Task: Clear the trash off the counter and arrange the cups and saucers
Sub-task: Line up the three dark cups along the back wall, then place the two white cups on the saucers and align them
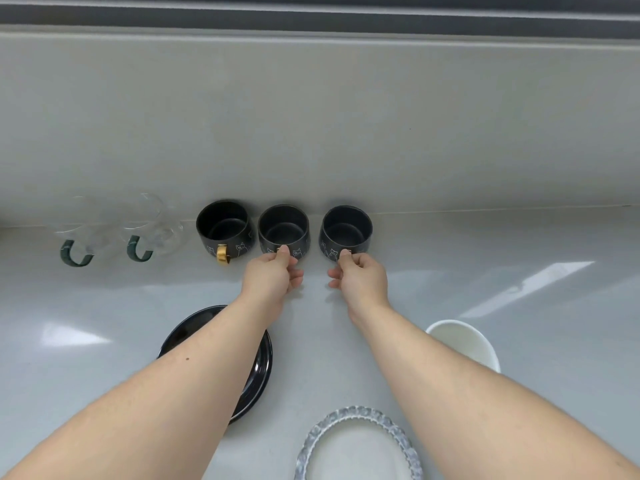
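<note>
While hands (313, 277) pinch cups (283, 227)

Three black ceramic cups with white cat drawings, upright in a row against the back wall: left black cup (223, 230) with gold handle facing forward, middle black cup (283, 230), right black cup (345, 232). Left of these, two clear glass cups (86, 233) (152, 230) with green handles. Nearer: black glossy saucer (258, 368), clear scalloped-rim glass saucer (360, 441), white ceramic cup (464, 341).

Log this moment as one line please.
left hand: on middle black cup handle | right hand: on right black cup handle | cups on counter
</note>
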